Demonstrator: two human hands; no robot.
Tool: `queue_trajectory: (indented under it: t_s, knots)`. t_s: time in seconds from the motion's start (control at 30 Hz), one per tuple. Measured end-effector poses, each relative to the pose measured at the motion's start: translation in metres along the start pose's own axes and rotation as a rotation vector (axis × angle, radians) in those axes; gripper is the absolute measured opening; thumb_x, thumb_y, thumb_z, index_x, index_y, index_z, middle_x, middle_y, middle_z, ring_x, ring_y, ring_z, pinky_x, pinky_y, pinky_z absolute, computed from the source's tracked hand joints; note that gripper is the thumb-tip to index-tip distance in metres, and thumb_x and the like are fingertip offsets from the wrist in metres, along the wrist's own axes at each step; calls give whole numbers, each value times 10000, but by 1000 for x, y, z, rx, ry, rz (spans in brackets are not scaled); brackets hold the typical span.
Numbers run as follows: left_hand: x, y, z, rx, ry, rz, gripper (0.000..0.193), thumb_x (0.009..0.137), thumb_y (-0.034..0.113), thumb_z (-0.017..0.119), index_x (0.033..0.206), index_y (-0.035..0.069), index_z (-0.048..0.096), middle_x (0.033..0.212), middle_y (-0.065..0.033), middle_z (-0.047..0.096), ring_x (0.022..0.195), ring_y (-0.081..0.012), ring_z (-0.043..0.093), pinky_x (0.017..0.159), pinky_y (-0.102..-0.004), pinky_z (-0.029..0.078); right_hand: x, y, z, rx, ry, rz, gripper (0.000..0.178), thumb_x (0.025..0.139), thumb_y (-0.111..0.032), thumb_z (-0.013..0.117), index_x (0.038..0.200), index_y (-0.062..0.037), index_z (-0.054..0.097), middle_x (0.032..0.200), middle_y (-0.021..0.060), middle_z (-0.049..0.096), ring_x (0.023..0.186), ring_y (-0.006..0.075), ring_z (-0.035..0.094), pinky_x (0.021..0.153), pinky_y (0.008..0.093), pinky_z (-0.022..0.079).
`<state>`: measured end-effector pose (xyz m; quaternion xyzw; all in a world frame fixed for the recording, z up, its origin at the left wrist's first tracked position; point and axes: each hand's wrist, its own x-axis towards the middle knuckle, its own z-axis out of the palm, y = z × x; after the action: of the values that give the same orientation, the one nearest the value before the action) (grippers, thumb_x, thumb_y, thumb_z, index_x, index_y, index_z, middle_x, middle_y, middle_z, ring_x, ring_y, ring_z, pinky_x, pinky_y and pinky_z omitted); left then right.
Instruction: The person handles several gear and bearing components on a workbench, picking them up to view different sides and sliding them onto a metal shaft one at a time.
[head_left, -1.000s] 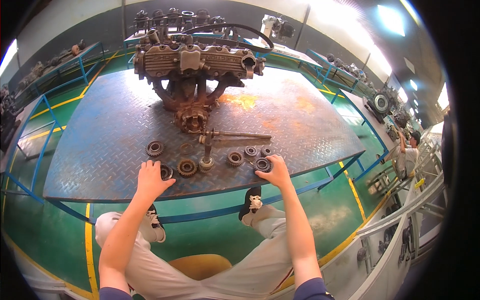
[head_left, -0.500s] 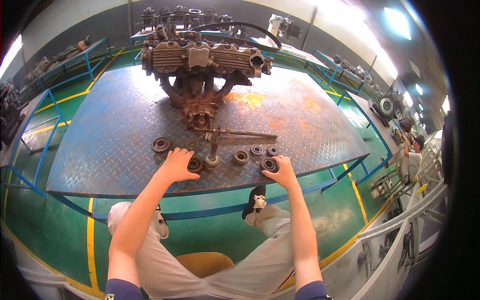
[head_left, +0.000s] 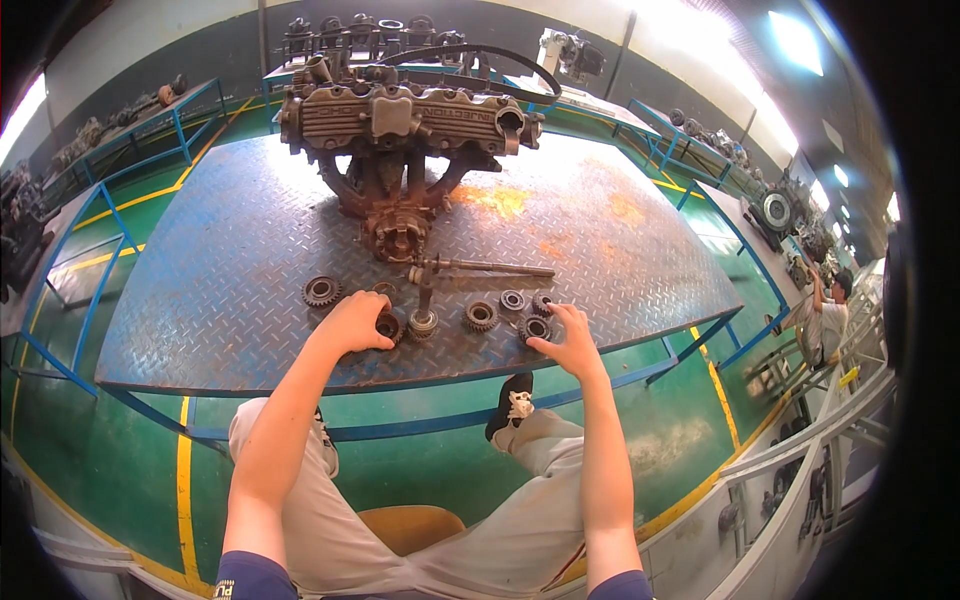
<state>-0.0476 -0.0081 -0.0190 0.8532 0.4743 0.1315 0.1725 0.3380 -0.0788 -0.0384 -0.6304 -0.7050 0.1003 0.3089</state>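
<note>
My left hand (head_left: 355, 322) curls round a dark gear (head_left: 389, 327) near the table's front edge, thumb on its near side and fingers over its far side. Left of it lies a larger toothed gear (head_left: 321, 291), and a thin ring (head_left: 384, 289) sits just beyond my fingers. A short shaft with a gear at its foot (head_left: 423, 323) stands upright between my hands. On the right, my right hand (head_left: 570, 343) is spread, thumb beside a gear (head_left: 534, 328) and forefinger by a smaller gear (head_left: 542, 302). Another gear (head_left: 481, 316) and a bearing-like ring (head_left: 512, 300) lie close by.
A rusty engine assembly (head_left: 405, 125) stands on the blue tread-plate table (head_left: 220, 240). A long shaft (head_left: 490, 268) lies across the middle. Other benches (head_left: 170, 105) carry metal parts, and a person (head_left: 828, 315) is at the far right.
My right hand has opened wider, its forefinger moving away from the near gear toward the smaller gear behind. The left hand stays round its gear, with its thumb slightly shifted.
</note>
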Motion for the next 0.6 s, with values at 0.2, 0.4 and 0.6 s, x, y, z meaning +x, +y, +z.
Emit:
queue_trajectory:
  t_s: [0.2, 0.4, 0.6]
  knots:
    - [3, 3, -1, -22, -12, -1, 620, 620, 260, 830, 1142, 9, 608, 1127, -208, 610, 1103, -366, 547, 959, -412, 445, -1, 0, -3, 13, 56, -29, 696, 701, -290, 834, 1273, -5, 557, 1262, 147, 543, 1216, 328, 448, 1048, 395, 383]
    - [4, -3, 14, 87, -54, -12, 713, 596, 271, 840, 1214, 20, 587, 1178, -207, 600, 1115, -371, 548, 976, -417, 445, 2, -1, -2, 29, 102, -46, 627, 727, -260, 803, 1253, -11, 569, 1252, 149, 556, 1212, 335, 455, 1045, 410, 376]
    - [3, -5, 0, 46, -116, 50, 705, 596, 285, 828, 1213, 32, 597, 1188, -195, 600, 1125, -365, 548, 990, -419, 439, 9, -11, 2, 66, 154, -16, 561, 756, -258, 772, 1228, -18, 587, 1249, 154, 566, 1205, 341, 466, 1043, 414, 375]
